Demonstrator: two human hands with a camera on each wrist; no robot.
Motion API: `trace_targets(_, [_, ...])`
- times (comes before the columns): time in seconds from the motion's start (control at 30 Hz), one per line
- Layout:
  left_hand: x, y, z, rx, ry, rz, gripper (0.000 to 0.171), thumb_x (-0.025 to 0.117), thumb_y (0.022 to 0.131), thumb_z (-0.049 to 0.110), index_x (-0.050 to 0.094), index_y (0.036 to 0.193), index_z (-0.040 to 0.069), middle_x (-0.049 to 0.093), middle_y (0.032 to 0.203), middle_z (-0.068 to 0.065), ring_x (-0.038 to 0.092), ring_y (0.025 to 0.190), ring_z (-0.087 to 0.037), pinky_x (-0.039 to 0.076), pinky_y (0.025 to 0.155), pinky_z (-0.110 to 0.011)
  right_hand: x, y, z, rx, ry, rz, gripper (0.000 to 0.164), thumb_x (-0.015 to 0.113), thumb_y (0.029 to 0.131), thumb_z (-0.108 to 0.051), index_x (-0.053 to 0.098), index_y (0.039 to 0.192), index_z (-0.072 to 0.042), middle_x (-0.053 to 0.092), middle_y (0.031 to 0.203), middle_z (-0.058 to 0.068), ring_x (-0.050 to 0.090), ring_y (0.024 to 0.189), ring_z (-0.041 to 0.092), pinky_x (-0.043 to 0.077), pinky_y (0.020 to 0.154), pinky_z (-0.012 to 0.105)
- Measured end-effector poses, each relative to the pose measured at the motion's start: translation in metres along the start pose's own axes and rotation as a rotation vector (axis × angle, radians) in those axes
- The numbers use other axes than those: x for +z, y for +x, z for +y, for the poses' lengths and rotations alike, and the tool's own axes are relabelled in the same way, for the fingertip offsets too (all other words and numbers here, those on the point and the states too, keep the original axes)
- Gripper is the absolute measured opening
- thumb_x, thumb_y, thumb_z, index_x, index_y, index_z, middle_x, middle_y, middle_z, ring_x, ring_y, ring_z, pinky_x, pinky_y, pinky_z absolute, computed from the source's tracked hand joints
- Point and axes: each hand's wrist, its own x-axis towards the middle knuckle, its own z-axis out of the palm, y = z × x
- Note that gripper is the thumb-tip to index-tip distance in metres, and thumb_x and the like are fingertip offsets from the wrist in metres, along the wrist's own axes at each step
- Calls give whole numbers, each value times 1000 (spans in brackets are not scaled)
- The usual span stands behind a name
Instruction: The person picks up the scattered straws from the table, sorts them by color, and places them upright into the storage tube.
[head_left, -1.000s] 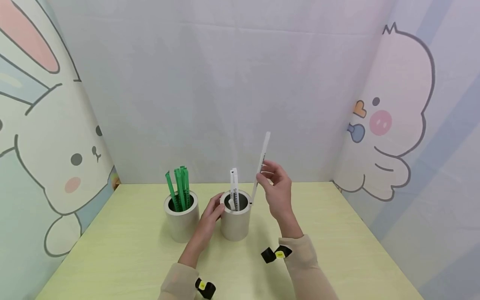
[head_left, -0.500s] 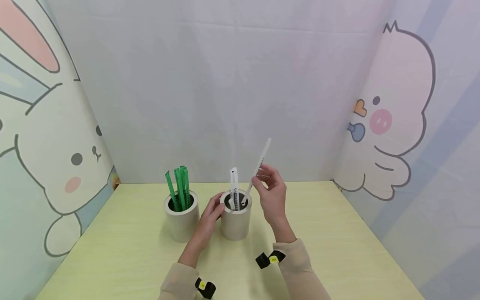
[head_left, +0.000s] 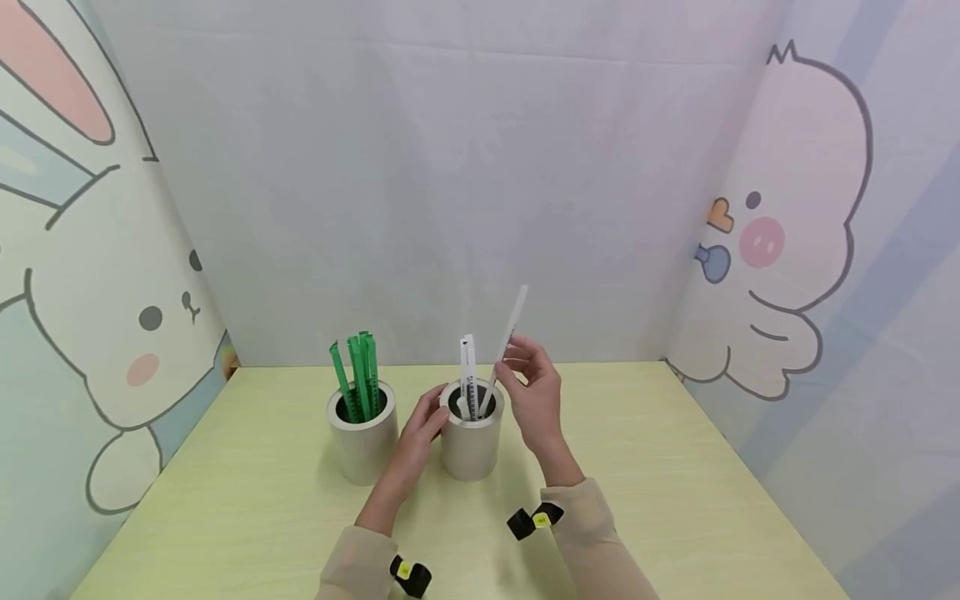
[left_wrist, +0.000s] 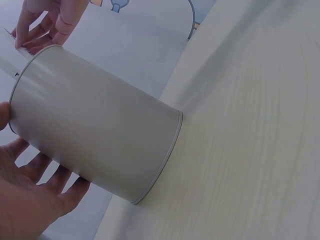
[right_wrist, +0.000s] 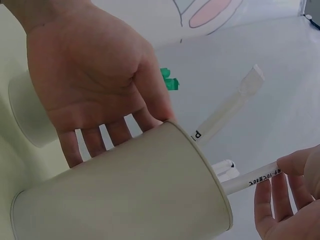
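Note:
A pale grey cylindrical cup [head_left: 470, 457] stands on the table, holding a few white wrapped straws [head_left: 468, 367]. My left hand [head_left: 411, 443] grips its left side; in the right wrist view the thumb lies at the rim and the fingers [right_wrist: 92, 145] along the wall. Between thumb and fingertips my right hand [head_left: 534, 393] pinches another white wrapped straw [head_left: 514, 315], printed with dark lettering. It slants up to the right, its lower end inside the cup's mouth. In the left wrist view the cup [left_wrist: 95, 120] hides that end.
A second grey cup [head_left: 365, 458] with several green wrapped straws [head_left: 363, 367] stands just left of my left hand. Behind the pale yellow table [head_left: 675, 500] hangs a light curtain [head_left: 465, 183], with cartoon-printed sides.
My right hand has moved left and down, bringing the straw's lower end from outside the rim into the cup beside the others. The left hand and both cups have stayed put.

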Motion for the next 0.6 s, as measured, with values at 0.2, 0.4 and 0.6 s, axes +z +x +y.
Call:
trace_targets(0.2, [0, -1, 0, 5, 2, 1, 51, 44, 115, 34, 36, 164, 21, 37, 169, -11, 31, 158, -33, 26, 128, -60, 1, -1, 7, 48, -31, -5, 44, 75, 93, 8, 67, 134, -5, 66, 118, 24, 67, 100, 21, 61, 85, 23])
trace_targets(0.4, [2, -1, 1, 10, 5, -3, 52, 46, 115, 34, 37, 164, 20, 38, 168, -13, 32, 157, -34, 27, 128, -61, -6, -2, 4, 73, -68, -1, 44, 75, 94, 6, 68, 135, -7, 67, 119, 20, 67, 102, 24, 62, 88, 25])
trace_targets(0.6, [6, 0, 3, 14, 20, -2, 53, 47, 115, 33, 37, 164, 18, 39, 167, -12, 32, 158, -33, 26, 128, -59, -24, 2, -2, 77, -141, -34, 41, 75, 96, 2, 68, 135, -10, 69, 123, 18, 68, 107, 25, 60, 88, 24])
